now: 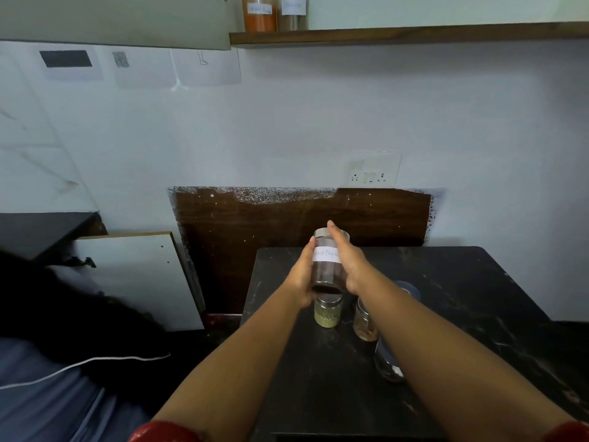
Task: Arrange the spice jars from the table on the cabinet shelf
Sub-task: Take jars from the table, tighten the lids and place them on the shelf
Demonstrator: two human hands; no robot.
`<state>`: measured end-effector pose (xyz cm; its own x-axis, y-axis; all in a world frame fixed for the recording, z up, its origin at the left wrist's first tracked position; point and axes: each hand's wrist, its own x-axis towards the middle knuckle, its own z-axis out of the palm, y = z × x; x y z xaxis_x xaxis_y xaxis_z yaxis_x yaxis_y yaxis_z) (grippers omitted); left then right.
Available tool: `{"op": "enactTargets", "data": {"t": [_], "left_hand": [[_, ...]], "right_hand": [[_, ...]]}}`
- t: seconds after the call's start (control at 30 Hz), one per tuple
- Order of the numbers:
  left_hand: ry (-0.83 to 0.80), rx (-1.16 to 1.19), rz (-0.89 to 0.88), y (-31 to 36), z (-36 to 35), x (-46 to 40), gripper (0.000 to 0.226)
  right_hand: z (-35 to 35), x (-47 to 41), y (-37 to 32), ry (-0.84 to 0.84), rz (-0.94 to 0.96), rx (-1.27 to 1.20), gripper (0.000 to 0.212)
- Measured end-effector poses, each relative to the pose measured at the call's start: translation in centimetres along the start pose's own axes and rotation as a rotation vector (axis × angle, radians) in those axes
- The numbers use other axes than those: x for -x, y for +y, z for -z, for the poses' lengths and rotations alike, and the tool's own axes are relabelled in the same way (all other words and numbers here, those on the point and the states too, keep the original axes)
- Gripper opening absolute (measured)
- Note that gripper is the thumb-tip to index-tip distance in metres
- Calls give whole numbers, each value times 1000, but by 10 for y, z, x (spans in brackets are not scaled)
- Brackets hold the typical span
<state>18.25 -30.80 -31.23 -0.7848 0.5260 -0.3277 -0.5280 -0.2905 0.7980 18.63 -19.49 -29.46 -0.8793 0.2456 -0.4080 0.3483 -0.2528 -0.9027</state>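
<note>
A glass jar (326, 266) with a steel lid and a white label reading "Black Pepper" is held above the black table (462, 291). My left hand (301, 275) wraps its left side and base. My right hand (345, 260) grips its right side with fingers stretched along the glass. Below it on the table stand a jar of green spice (327, 314), a jar of pale brown spice (365, 323) and another jar (387, 362) partly hidden by my right forearm. High up, the wooden shelf (414, 35) carries an orange-filled jar (259, 14) and a brownish jar (294, 12).
A grey cabinet door (111, 20) hangs at the top left beside the shelf. A wall socket (373, 170) sits above a dark wooden board (287, 218) behind the table. A white panel (134, 279) leans at the left.
</note>
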Motion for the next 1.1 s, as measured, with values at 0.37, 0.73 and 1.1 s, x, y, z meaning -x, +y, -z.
{"op": "enactTargets", "data": {"t": [0.37, 0.73, 1.1], "left_hand": [[9, 66, -8, 6, -4, -4, 55], [67, 56, -89, 49, -27, -13, 60], [80, -192, -397, 137, -95, -17, 45]], "right_hand": [[-1, 7, -11, 93, 36, -58, 66], [-3, 19, -18, -13, 218, 6, 92], [2, 18, -125, 119, 588, 247, 101]]}}
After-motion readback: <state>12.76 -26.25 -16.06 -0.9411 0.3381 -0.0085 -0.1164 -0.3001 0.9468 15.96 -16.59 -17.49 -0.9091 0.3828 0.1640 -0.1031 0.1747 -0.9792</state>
